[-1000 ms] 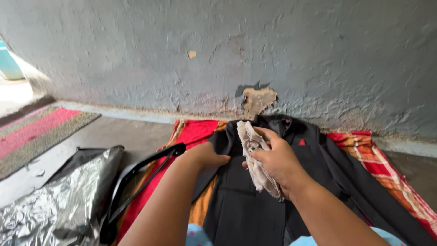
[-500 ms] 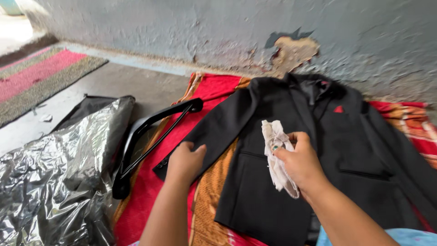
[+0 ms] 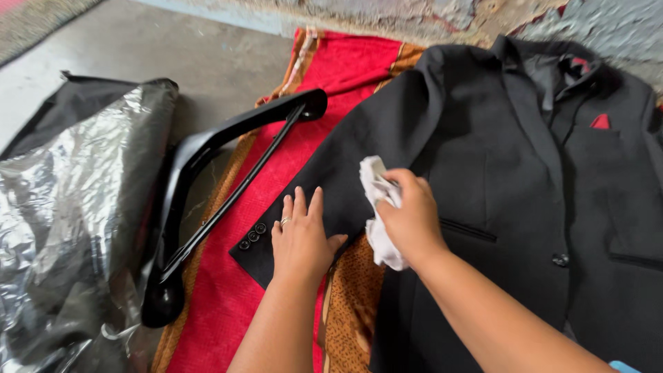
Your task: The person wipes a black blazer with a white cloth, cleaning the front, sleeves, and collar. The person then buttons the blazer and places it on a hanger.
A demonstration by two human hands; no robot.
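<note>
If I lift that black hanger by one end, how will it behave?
The black hanger looks like rigid plastic, so it should probably stay stiff. Its glossy surface may be slippery. It lies partly on the silver garment bag, which might rustle or shift.

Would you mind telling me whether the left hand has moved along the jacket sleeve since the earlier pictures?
Yes. The left hand has slid down the black jacket sleeve towards the cuff buttons, and now lies flat beside them.

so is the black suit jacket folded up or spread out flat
Spread flat: the black suit jacket lies front up on the red and orange cloth, its sleeve stretched out under the left hand.
</note>
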